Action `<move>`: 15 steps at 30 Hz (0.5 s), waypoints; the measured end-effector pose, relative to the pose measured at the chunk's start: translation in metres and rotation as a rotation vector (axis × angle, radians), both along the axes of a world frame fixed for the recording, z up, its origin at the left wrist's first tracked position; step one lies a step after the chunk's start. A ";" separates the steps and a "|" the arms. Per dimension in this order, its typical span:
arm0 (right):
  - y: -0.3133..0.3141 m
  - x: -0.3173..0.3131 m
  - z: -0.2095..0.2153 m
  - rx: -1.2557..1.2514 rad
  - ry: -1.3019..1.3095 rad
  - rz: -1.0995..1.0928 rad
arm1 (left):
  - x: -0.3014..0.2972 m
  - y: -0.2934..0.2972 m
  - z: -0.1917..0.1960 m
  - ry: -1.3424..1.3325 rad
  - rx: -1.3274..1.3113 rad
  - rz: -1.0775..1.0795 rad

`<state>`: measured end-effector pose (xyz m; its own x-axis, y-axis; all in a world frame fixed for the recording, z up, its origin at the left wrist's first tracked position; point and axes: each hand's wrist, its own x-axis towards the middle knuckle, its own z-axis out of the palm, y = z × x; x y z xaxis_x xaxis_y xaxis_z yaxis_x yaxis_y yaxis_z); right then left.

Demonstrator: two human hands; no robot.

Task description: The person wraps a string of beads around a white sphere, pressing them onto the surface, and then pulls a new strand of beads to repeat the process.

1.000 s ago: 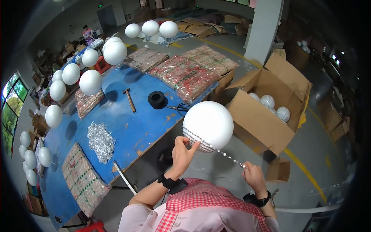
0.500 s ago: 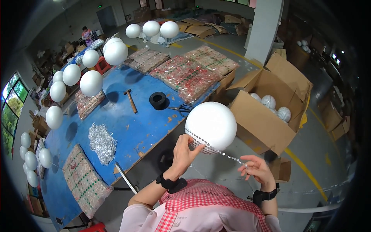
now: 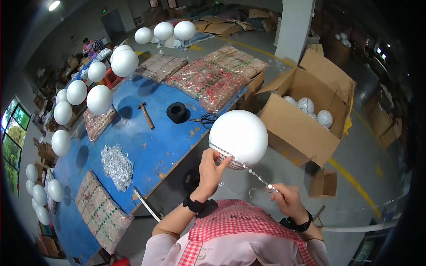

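Since the earlier frame, the right hand [image 3: 287, 200] is drawn slightly inward w/ the bead strand [image 3: 248, 167]; otherwise little is changed. The white ball [image 3: 239, 136] is held at centre, left hand [image 3: 212, 167] pressed at its 7 o'clock, fingers closed on the strand's start. Right hand is pinched shut on the strand at 5 o'clock. Risk: strand may slip off if tension is lost. Counted: 1 hammer [image 3: 146, 115] at 10 o'clock, 1 black roll [image 3: 177, 112], 3 balls in the cardboard box [image 3: 306, 128] at 2 o'clock.
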<state>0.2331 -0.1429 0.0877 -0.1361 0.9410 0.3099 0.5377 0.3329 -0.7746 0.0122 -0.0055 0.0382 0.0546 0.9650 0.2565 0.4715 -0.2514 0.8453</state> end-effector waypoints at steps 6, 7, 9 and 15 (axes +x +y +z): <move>-0.002 -0.002 0.009 -0.141 0.095 -0.203 | -0.007 0.005 0.003 -0.066 -0.123 -0.022; 0.000 -0.004 0.007 -0.136 0.141 -0.246 | -0.007 0.005 0.003 -0.061 -0.110 -0.020; 0.003 -0.006 0.002 -0.117 0.194 -0.307 | -0.006 0.005 0.002 -0.057 -0.117 -0.013; 0.007 0.007 -0.012 0.039 0.005 -0.312 | -0.008 0.002 0.001 -0.052 -0.053 -0.005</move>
